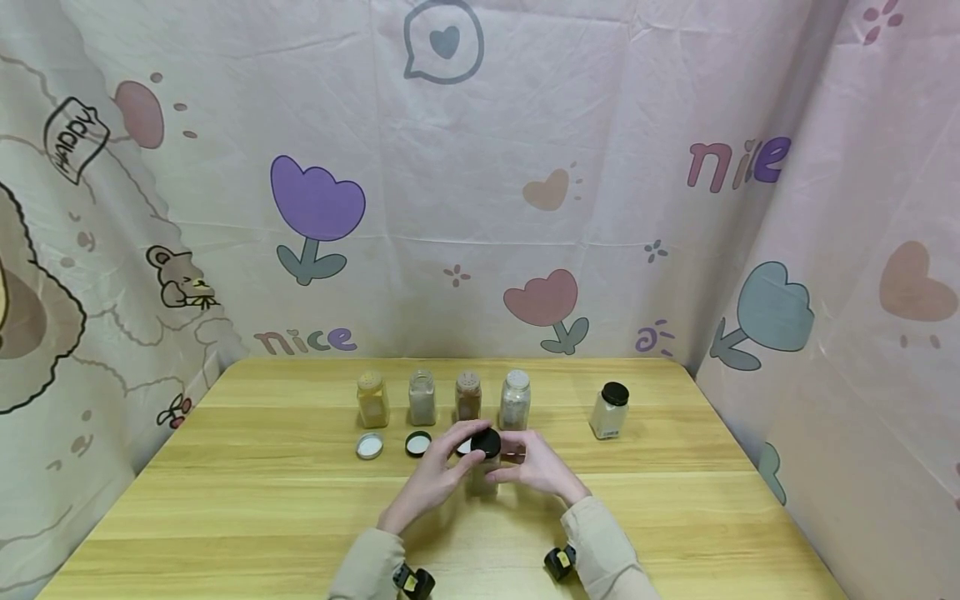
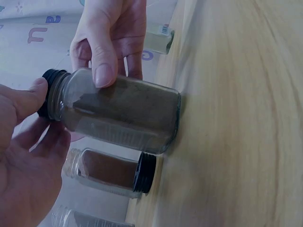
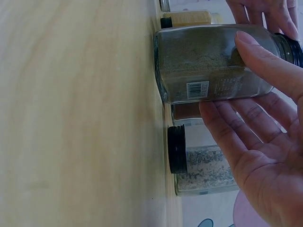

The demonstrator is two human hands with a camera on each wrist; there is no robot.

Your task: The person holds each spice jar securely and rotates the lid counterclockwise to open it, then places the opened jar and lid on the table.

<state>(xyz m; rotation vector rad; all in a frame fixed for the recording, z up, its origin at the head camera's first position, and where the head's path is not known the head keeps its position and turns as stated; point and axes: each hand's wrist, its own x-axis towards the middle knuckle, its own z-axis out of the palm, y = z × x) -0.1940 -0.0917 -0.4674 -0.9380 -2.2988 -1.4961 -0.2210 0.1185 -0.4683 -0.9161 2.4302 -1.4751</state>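
Observation:
Both hands are at a glass jar (image 1: 483,483) of grey-brown powder, upright close over the wooden table. My left hand (image 1: 441,471) pinches the black lid (image 1: 486,442) between thumb and fingers, as the left wrist view shows. Around the jar's glass body (image 3: 199,64) the thumb and fingers of my right hand (image 1: 542,468) take hold from the other side. The lid sits on the jar's mouth. A barcode label (image 3: 197,89) shows on the glass in the right wrist view.
Behind the hands stand uncapped jars: yellow powder (image 1: 372,402), pale contents (image 1: 422,400), brown powder (image 1: 468,398) and speckled contents (image 1: 515,402). Loose lids (image 1: 369,446) lie before them, some partly hidden by the hands. A black-capped jar (image 1: 610,412) stands at the right.

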